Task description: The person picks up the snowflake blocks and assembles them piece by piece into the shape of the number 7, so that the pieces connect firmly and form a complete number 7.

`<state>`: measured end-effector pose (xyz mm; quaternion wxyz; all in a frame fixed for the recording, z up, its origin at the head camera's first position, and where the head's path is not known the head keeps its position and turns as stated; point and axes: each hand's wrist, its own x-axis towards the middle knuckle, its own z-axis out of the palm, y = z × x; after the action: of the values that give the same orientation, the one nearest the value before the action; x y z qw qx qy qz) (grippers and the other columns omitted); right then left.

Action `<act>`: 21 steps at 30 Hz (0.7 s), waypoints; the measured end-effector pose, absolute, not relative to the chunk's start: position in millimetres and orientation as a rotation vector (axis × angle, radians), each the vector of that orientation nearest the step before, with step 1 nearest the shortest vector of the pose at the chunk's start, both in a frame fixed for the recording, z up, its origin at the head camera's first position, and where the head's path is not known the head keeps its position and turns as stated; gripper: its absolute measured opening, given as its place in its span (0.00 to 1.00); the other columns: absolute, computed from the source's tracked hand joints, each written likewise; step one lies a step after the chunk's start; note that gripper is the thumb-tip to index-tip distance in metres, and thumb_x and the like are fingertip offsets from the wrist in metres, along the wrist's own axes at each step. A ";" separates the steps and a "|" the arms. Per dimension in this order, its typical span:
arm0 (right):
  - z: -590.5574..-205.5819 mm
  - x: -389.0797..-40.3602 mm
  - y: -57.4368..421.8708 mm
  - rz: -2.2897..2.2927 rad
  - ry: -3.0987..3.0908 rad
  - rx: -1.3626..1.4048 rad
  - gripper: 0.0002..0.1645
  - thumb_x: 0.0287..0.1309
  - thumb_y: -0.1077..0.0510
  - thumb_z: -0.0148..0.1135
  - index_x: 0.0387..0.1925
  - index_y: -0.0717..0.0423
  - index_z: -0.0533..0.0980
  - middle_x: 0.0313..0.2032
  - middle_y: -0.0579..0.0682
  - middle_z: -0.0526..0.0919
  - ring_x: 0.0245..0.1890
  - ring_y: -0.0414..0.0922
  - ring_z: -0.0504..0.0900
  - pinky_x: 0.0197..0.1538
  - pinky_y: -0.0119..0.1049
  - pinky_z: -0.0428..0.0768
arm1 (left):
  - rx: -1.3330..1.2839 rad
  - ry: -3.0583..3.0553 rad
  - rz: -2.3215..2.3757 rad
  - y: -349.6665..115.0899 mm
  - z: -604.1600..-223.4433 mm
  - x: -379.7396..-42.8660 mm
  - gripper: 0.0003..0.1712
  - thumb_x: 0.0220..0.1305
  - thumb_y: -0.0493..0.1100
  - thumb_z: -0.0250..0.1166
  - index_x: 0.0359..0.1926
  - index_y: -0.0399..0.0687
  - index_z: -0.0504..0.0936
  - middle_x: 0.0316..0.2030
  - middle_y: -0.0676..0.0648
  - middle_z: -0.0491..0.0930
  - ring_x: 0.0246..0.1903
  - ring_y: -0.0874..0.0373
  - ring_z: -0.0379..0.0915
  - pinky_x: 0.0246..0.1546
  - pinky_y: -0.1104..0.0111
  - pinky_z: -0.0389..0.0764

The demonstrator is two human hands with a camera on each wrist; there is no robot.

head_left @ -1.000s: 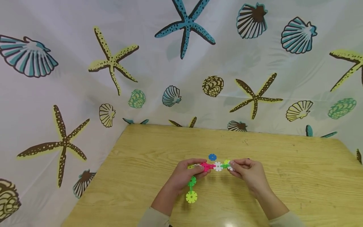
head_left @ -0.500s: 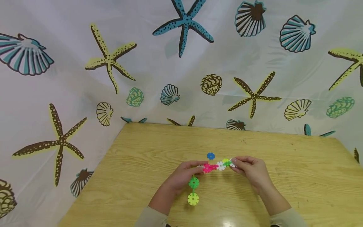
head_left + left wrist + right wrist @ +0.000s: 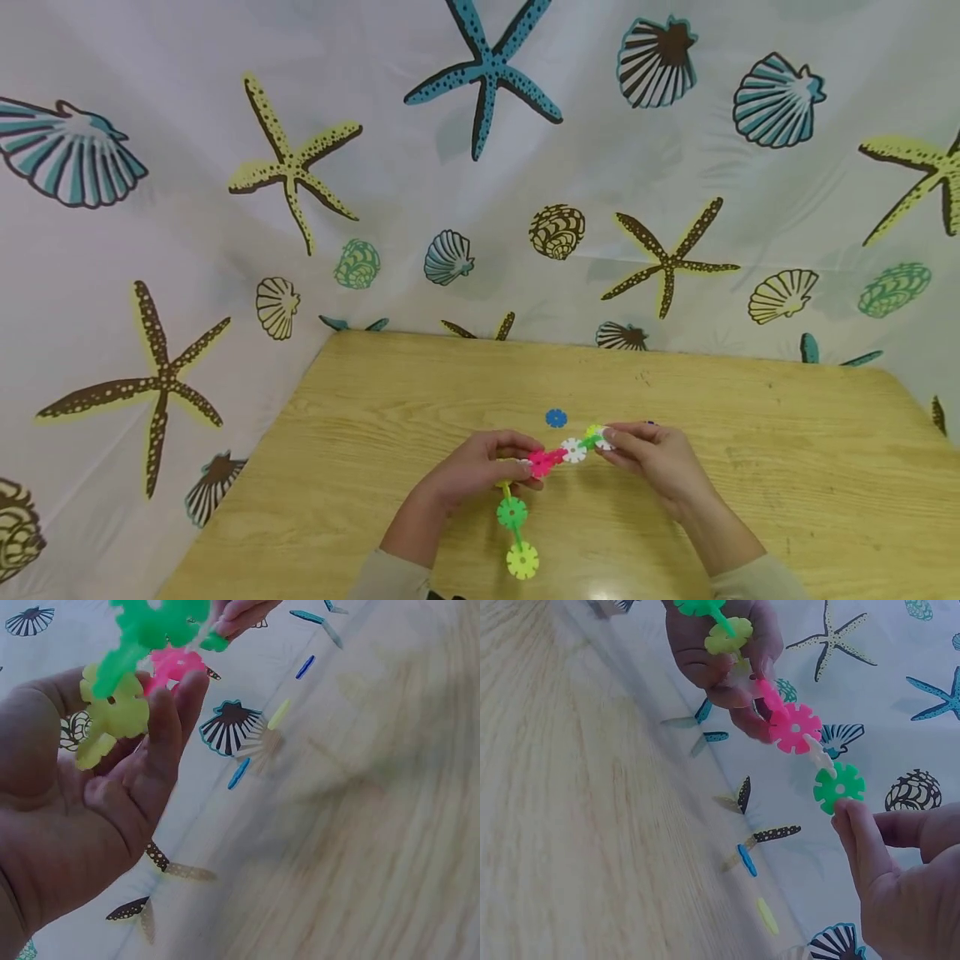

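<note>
A chain of notched plastic discs, in pink, white, green and yellow, stretches between both hands above the table. My left hand [image 3: 480, 467] grips the chain beside a pink disc [image 3: 540, 464]. Below that hand hangs the chain's loose end, with a green disc [image 3: 512, 512] and a yellow disc [image 3: 522, 561]. My right hand [image 3: 660, 462] pinches the other end at a white disc [image 3: 603, 439], which joins a green disc [image 3: 840, 789]. The left fingers partly cover the discs in their grip.
A blue disc [image 3: 556, 418] lies flat on the wooden table [image 3: 375, 417] behind the chain. Near it lies a yellow disc [image 3: 279, 714], and a dark blue disc [image 3: 304, 667] lies farther right, mostly behind the right hand in the head view. A shell-patterned cloth [image 3: 480, 200] encloses the back and sides.
My left hand has come slightly lower and nearer, and the hanging end of the chain has swung down and right. The right hand keeps its pinch and has shifted only slightly.
</note>
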<state>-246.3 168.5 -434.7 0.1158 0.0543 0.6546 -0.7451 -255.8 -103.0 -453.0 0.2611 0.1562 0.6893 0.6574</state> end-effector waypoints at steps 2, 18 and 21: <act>-434.9 -245.2 166.9 -2.176 1.879 0.146 0.25 0.69 0.65 0.58 0.61 0.77 0.69 0.46 0.54 0.83 0.42 0.41 0.88 0.50 0.28 0.84 | 0.431 1.795 1.783 -101.6 -453.5 -254.3 0.22 0.69 0.38 0.62 0.63 0.40 0.74 0.55 0.35 0.80 0.42 0.51 0.87 0.38 0.68 0.84; -439.6 -242.4 159.9 -2.098 1.922 -0.010 0.27 0.69 0.66 0.58 0.62 0.80 0.67 0.46 0.52 0.85 0.43 0.38 0.87 0.51 0.29 0.84 | 0.630 1.458 1.698 -94.6 -454.2 -250.1 0.27 0.80 0.46 0.48 0.76 0.58 0.62 0.75 0.42 0.61 0.59 0.49 0.79 0.48 0.59 0.86; -440.2 -243.4 159.5 -2.085 1.940 -0.029 0.27 0.70 0.64 0.57 0.64 0.79 0.67 0.50 0.56 0.84 0.45 0.39 0.87 0.52 0.30 0.84 | 0.605 1.459 1.722 -93.6 -453.7 -250.9 0.27 0.79 0.45 0.49 0.75 0.57 0.63 0.74 0.42 0.63 0.58 0.50 0.80 0.44 0.63 0.87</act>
<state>-243.4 159.5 -440.2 0.1464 -0.0100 0.6738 -0.7242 -250.9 -93.6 -453.7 0.3917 0.2381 0.5746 0.6781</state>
